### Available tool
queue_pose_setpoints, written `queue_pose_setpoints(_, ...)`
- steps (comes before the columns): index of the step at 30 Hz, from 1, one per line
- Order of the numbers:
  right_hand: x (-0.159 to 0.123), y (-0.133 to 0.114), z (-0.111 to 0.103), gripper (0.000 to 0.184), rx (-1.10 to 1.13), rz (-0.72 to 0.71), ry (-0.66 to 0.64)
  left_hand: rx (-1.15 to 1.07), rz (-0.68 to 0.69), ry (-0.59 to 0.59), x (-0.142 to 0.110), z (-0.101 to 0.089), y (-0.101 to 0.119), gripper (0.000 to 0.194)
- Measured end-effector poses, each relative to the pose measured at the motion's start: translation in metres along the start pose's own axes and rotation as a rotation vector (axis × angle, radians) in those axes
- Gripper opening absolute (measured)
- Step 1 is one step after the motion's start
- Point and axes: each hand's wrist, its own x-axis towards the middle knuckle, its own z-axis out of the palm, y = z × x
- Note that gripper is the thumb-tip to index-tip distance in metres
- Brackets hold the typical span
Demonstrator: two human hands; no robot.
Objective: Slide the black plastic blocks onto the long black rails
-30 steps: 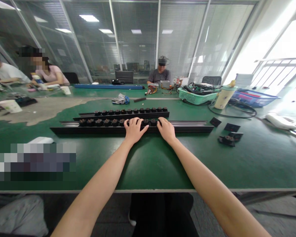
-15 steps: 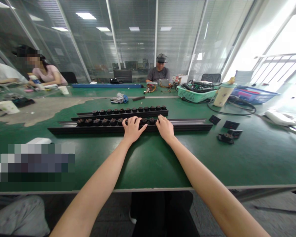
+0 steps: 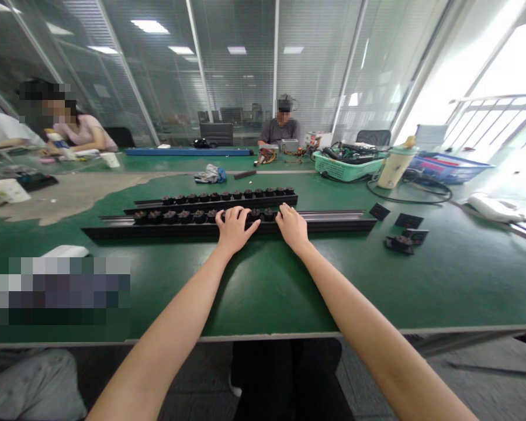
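Two black rails lie across the green table, one behind the other. The nearer black rail [image 3: 114,232] carries a row of small round black parts [image 3: 170,217], and the farther rail [image 3: 210,204] carries a similar row [image 3: 228,193]. My left hand [image 3: 233,230] lies over the near row, fingers curved on the parts. My right hand [image 3: 292,228] rests a little to the right, its fingertips against the last part of that row. Several parts are hidden under my left hand. I cannot tell whether either hand grips anything.
To the right lie small black square plates [image 3: 408,220] and a stacked black part [image 3: 398,244]. Behind them stand a green basket of cables [image 3: 346,165], a cream bottle [image 3: 394,168] and a blue basket [image 3: 447,168]. Co-workers sit at the far end [image 3: 283,121] and far left [image 3: 85,133].
The whole scene has drifted slightly left and up in view. My hands stay on the near rail in the same place, and no part has visibly moved.
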Motion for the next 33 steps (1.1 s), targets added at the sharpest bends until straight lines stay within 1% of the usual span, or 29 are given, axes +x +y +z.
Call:
queue_pose_setpoints(12, -0.0004, 0.0066, -0.0039, 0.033, -0.028, 0.017, 0.000, -0.006, 0.000, -0.003, 0.0000, 0.0001, -0.0006, 0.044)
queue_pose_setpoints(33, 0.0000, 0.0046, -0.0050, 0.031, -0.085, 0.013, 0.001, -0.015, -0.005, -0.020, -0.0001, -0.0028, 0.0017, 0.044)
